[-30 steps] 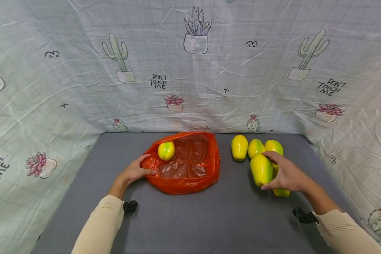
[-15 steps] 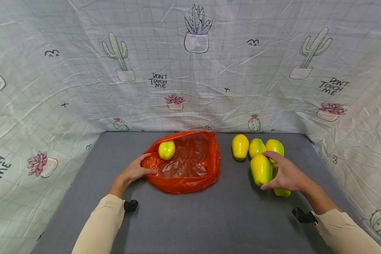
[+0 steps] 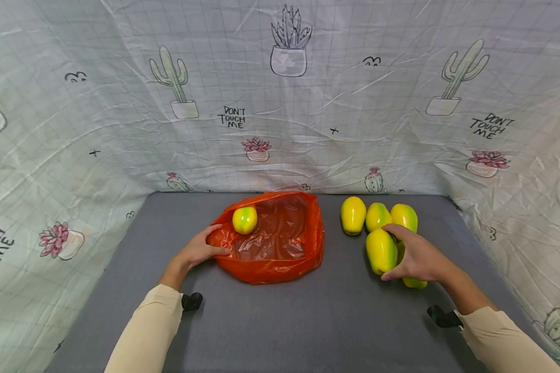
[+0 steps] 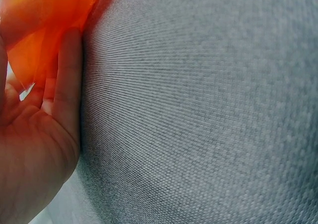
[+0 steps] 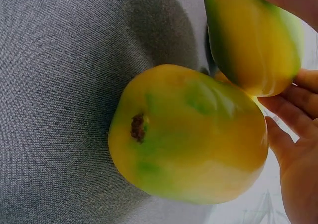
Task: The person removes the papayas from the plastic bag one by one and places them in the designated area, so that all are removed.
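Observation:
A red plastic bag (image 3: 270, 270) lies with its mouth wide, and one yellow-green papaya (image 3: 245, 220) is inside at the left. At the bag's left rim, my left hand (image 3: 199, 249) holds the thin plastic between thumb and fingers. The left wrist view shows those fingers behind the orange-red film (image 4: 54, 15). My right hand (image 3: 417, 256) grips a papaya (image 3: 381, 252) from its right side, thumb at the near end and fingers at the far end. In the right wrist view this gripped papaya (image 5: 256, 40) touches a second papaya (image 5: 189, 139), partly hidden under the hand in the head view.
Behind the right hand stand three more papayas: one on the left (image 3: 353, 215), one in the middle (image 3: 378, 215) and one on the right (image 3: 405, 216). They rest on a grey cloth-covered table (image 3: 280, 326). A cactus-print curtain (image 3: 308, 114) encloses the back and sides.
My right hand has shifted slightly left with the gripped papaya, mostly in the last half second. The left hand and the bag have stayed in place.

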Demonstrator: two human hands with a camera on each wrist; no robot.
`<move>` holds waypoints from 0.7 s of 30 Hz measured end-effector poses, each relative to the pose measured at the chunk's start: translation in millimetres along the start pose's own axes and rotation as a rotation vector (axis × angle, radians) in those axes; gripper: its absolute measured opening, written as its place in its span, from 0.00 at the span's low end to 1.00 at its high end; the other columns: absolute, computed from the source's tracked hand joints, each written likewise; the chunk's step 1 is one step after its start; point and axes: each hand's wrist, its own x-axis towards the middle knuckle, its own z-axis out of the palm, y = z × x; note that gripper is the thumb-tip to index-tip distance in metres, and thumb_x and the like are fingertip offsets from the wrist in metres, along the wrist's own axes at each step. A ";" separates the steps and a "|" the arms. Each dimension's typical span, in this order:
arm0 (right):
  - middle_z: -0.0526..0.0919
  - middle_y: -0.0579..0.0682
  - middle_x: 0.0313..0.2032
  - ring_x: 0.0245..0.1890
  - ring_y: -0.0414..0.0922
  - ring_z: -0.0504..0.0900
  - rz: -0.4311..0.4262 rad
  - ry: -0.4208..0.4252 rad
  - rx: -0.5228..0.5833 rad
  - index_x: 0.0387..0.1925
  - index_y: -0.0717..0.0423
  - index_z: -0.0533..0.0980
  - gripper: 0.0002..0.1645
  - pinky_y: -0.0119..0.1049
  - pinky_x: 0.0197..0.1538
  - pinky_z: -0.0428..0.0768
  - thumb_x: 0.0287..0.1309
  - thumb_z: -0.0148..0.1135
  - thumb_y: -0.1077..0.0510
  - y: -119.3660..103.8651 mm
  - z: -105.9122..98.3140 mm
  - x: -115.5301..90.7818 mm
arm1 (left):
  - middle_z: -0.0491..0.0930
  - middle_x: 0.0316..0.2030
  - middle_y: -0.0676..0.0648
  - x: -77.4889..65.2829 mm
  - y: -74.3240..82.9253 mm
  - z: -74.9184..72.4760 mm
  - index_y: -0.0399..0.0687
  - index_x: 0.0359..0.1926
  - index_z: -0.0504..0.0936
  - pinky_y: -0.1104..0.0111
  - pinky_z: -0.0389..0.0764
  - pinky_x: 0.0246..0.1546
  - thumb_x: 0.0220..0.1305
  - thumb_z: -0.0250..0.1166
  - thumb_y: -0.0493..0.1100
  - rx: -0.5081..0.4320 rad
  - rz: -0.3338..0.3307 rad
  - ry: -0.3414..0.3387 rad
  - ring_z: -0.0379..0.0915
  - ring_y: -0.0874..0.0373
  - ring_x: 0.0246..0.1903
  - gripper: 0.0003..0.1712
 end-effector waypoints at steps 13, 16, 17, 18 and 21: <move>0.68 0.65 0.71 0.65 0.63 0.73 -0.015 -0.021 -0.013 0.75 0.65 0.60 0.72 0.69 0.65 0.73 0.35 0.88 0.37 1.1 5.3 0.9 | 0.57 0.77 0.27 0.0 -0.4 -0.6 0.44 0.82 0.54 0.42 0.62 0.76 0.59 0.76 0.43 0.003 0.013 0.001 0.60 0.33 0.73 0.56; 0.68 0.66 0.71 0.66 0.64 0.72 -0.013 -0.027 -0.020 0.75 0.64 0.60 0.72 0.70 0.66 0.72 0.35 0.88 0.37 1.3 6.1 1.0 | 0.58 0.76 0.27 0.1 -0.5 -0.7 0.44 0.81 0.54 0.42 0.62 0.76 0.60 0.76 0.43 0.013 0.016 0.005 0.60 0.33 0.72 0.56; 0.68 0.65 0.71 0.66 0.64 0.72 -0.011 -0.030 -0.022 0.75 0.64 0.60 0.72 0.70 0.66 0.71 0.36 0.87 0.36 1.2 6.4 1.1 | 0.58 0.76 0.27 0.2 -0.6 -0.6 0.44 0.81 0.54 0.42 0.62 0.76 0.59 0.76 0.43 0.015 0.016 0.006 0.60 0.32 0.72 0.55; 0.68 0.65 0.71 0.66 0.64 0.72 -0.009 -0.032 -0.022 0.75 0.64 0.60 0.72 0.70 0.66 0.71 0.36 0.87 0.36 1.1 6.8 1.1 | 0.58 0.76 0.27 0.4 -0.8 -0.6 0.44 0.81 0.54 0.42 0.62 0.76 0.59 0.76 0.43 0.015 0.016 0.005 0.60 0.32 0.72 0.55; 0.66 0.66 0.72 0.67 0.64 0.71 -0.004 -0.040 -0.026 0.75 0.64 0.59 0.72 0.71 0.67 0.70 0.36 0.87 0.35 1.1 7.8 1.4 | 0.57 0.77 0.27 0.6 -1.3 -0.3 0.44 0.81 0.54 0.42 0.62 0.76 0.59 0.76 0.43 0.013 0.014 0.003 0.60 0.32 0.73 0.56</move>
